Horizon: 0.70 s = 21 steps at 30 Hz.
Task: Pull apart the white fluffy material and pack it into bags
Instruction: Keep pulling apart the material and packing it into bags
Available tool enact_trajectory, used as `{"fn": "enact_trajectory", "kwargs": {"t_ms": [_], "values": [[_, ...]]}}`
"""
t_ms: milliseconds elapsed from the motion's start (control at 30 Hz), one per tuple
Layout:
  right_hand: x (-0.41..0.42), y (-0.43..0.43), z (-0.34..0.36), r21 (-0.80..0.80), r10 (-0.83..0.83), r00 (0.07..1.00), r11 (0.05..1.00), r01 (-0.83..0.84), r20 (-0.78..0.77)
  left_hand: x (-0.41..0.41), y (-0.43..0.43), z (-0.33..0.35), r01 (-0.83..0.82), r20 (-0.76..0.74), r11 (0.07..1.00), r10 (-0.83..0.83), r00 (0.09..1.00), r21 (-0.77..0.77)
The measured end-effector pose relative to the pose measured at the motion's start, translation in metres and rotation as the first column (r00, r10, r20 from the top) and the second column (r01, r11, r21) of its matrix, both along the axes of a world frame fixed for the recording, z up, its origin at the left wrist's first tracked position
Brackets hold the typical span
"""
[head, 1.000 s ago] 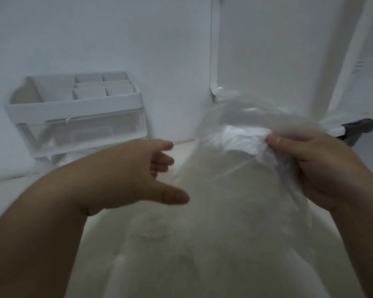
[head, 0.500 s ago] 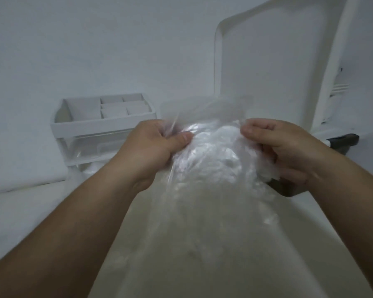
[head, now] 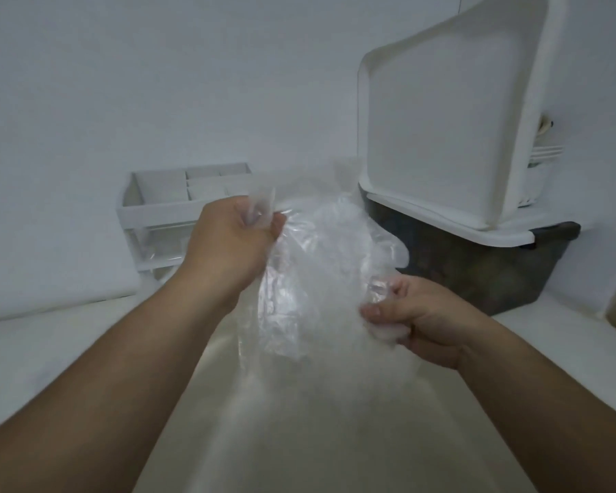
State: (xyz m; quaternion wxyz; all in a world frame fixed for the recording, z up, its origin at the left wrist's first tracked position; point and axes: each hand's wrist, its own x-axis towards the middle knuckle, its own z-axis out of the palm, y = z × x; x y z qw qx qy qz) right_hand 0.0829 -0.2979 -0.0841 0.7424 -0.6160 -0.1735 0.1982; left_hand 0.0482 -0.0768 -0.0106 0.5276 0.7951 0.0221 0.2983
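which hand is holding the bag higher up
The left hand: it pinches the top edge of the clear bag, up in front of the white organizer, while the right hand grips the bag lower down, on its right side.

I take the bag as my mark: the left hand grips its upper left, the right hand its lower right. Behind it to the left the drawer organiser stands on the table; behind to the right the bin, its lid propped on top.
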Motion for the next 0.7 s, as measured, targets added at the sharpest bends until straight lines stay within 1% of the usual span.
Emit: {"fn": "enact_trajectory", "kwargs": {"t_ms": [67,133,200,233,267,333,367,400,433,467,533,567,633,700], "values": [[0.001,-0.01,-0.005,-0.076,-0.033,0.998,0.997,0.03,-0.043,-0.003,0.01,0.002,-0.02,0.024,1.0,0.021,0.999,-0.019],[0.001,-0.019,-0.009,-0.245,-0.098,0.994,0.966,0.083,-0.053,-0.007,0.014,0.003,0.0,0.009,1.0,0.0,1.0,0.016],[-0.002,-0.023,-0.009,-0.402,-0.161,0.987,0.905,0.141,-0.014,-0.01,0.017,0.003,0.038,-0.01,0.998,-0.038,0.999,0.051],[-0.001,-0.023,-0.007,-0.423,-0.198,0.98,0.886,0.191,0.028,-0.012,0.019,0.003,0.063,-0.015,0.996,-0.062,0.998,0.065],[-0.002,-0.022,-0.002,-0.39,-0.244,0.967,0.885,0.253,0.073,-0.013,0.019,0.004,0.088,-0.023,0.993,-0.087,0.996,0.078],[-0.003,-0.024,0.013,-0.187,-0.321,0.938,0.921,0.341,0.128,-0.015,0.02,0.004,0.127,-0.045,0.986,-0.123,0.991,0.107],[-0.004,-0.024,0.021,-0.088,-0.313,0.938,0.941,0.328,0.148,-0.016,0.019,0.003,0.147,-0.053,0.983,-0.142,0.988,0.114],[-0.006,-0.023,0.029,-0.035,-0.279,0.945,0.957,0.289,0.173,-0.017,0.019,0.003,0.171,-0.055,0.979,-0.166,0.985,0.112],[-0.007,-0.021,0.035,-0.052,-0.238,0.947,0.966,0.255,0.217,-0.017,0.018,0.003,0.197,-0.056,0.975,-0.192,0.98,0.106],[-0.01,-0.016,0.039,-0.112,-0.202,0.941,0.964,0.239,0.271,-0.019,0.016,0.004,0.224,-0.058,0.97,-0.22,0.974,0.092],[-0.013,-0.004,0.041,-0.263,-0.138,0.915,0.932,0.25,0.379,-0.021,0.014,0.006,0.267,-0.06,0.963,-0.265,0.962,0.026],[-0.013,0.0,0.038,-0.312,-0.111,0.904,0.915,0.255,0.413,-0.023,0.014,0.007,0.278,-0.059,0.961,-0.278,0.959,-0.015],[-0.013,0.005,0.03,-0.354,-0.082,0.891,0.898,0.26,0.447,-0.025,0.015,0.01,0.282,-0.05,0.956,-0.287,0.957,-0.079],[-0.011,0.004,0.021,-0.396,-0.057,0.905,0.886,0.241,0.423,-0.026,0.019,0.012,0.269,-0.031,0.955,-0.275,0.961,-0.125]]}}
